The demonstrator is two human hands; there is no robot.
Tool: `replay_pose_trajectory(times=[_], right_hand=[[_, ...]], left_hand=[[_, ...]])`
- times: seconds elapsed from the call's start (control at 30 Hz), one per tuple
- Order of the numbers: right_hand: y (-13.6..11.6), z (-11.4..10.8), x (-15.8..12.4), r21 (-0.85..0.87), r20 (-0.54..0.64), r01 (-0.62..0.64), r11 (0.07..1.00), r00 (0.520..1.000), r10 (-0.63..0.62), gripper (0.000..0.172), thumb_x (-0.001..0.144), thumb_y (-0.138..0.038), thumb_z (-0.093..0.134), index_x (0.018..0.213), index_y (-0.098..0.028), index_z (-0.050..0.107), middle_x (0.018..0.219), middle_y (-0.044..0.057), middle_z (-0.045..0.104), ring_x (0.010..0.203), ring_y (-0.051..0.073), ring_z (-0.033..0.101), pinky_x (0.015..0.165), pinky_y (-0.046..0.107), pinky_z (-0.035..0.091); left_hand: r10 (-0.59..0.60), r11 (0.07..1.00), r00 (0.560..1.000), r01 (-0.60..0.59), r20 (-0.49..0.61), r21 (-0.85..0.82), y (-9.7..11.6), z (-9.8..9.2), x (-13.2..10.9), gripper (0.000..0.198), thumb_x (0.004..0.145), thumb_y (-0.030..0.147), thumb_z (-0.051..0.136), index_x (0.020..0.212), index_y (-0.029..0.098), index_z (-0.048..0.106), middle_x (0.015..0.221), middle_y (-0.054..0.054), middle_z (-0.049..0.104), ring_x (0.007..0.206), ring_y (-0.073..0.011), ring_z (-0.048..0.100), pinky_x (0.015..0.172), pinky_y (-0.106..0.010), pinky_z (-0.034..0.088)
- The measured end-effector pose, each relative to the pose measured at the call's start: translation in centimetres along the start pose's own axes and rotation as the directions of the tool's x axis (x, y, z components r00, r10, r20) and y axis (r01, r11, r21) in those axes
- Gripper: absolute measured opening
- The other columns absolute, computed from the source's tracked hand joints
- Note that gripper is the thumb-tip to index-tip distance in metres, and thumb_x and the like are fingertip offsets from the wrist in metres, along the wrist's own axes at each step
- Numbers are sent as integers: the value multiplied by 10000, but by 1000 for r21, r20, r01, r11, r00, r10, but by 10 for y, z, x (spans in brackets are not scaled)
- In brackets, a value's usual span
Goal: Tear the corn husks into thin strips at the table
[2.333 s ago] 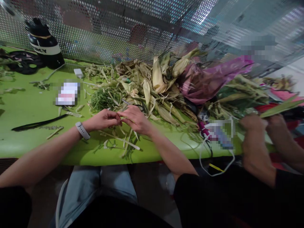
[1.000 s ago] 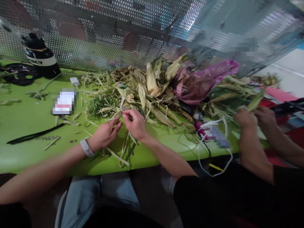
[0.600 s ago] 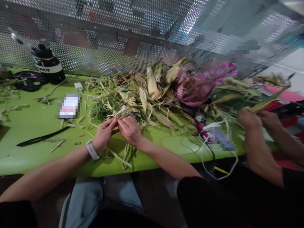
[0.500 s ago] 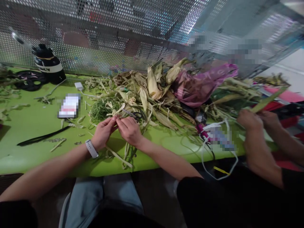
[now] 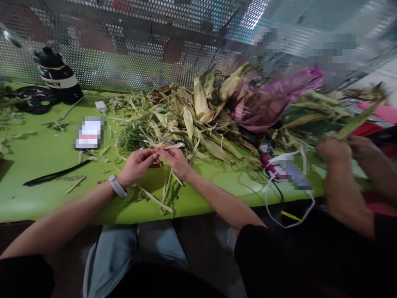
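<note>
Green counter bears a heap of dry husks beyond the grip of the left hand and right hand, whose meeting fingertips pinch a pale husk strip. Probably light, pliant and easily torn, it is best held close to the pinch; its loose end lies just beyond the right hand's fingers.

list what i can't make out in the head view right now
All in the head view:
Pale strip: one end is hidden where the left hand and right hand meet.
Phone: its screen is pixelated.
Purple bag: its contents are blurred behind the film.
Plant scraps: cut off by the left edge.
</note>
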State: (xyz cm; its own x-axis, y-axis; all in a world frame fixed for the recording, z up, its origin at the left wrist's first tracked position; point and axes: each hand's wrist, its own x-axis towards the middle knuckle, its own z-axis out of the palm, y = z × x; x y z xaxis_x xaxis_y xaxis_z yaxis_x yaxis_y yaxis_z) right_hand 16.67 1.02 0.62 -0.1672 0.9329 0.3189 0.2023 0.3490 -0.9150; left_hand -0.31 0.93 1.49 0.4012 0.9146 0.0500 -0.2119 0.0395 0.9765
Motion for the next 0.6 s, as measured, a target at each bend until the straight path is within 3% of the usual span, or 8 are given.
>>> replay_pose_trajectory(times=[0.07, 0.2, 0.33, 0.4, 0.47, 0.6], right_hand=[[2, 1, -1, 107, 57, -39, 994, 998, 33, 417, 867, -605, 588, 877, -212, 726, 786, 29, 662, 796, 173, 628, 781, 329, 523], [3, 0, -2, 23, -29, 132, 991, 991, -131, 267, 833, -498, 697, 829, -237, 756, 867, 35, 703, 935, 195, 636, 920, 367, 499], [4, -6, -2, 5, -2, 175, 985, 985, -175, 255, 824, -470, 717, 948, -253, 766, 986, 49, 721, 990, 208, 652, 956, 396, 508], [4, -11, 0, 34, 20, 180, 983, 983, -180, 326, 808, -480, 731, 1049, -262, 747, 1080, 56, 709, 1031, 210, 654, 974, 400, 515], [3, -18, 3, 63, -7, 171, 983, 985, -170, 361, 813, -497, 716, 1087, -263, 734, 1122, 61, 697, 1036, 205, 661, 960, 387, 531], [6, -32, 15, 87, -252, 150, 985, 960, -124, 273, 832, -489, 688, 940, -245, 746, 969, 37, 729, 914, 180, 688, 875, 343, 557]], left_hand=[[-1, 999, 998, -2, 62, 54, -2, 1, -1, 423, 741, 523, 765, 891, 133, 702, 734, -3, 665, 698, -122, 658, 756, -311, 622], [-33, 992, 988, 13, 152, 127, 1, -2, 0, 352, 822, 489, 696, 817, 139, 653, 707, 2, 624, 665, -117, 646, 688, -294, 631], [-7, 979, 982, -32, 190, 201, 14, -11, 1, 291, 860, 422, 684, 800, 140, 644, 672, 0, 625, 589, -98, 641, 598, -220, 585], [101, 982, 990, -115, 101, 151, 24, -18, 3, 254, 870, 403, 683, 854, 149, 675, 698, -4, 637, 603, -88, 630, 616, -213, 581], [235, 971, 971, -232, -47, 58, 34, -26, 6, 220, 885, 386, 674, 898, 168, 696, 727, -6, 642, 617, -80, 613, 644, -214, 580], [357, 920, 885, -388, -299, -48, 53, -42, 14, 136, 891, 327, 677, 877, 197, 714, 677, 18, 588, 536, -53, 527, 554, -164, 521]])
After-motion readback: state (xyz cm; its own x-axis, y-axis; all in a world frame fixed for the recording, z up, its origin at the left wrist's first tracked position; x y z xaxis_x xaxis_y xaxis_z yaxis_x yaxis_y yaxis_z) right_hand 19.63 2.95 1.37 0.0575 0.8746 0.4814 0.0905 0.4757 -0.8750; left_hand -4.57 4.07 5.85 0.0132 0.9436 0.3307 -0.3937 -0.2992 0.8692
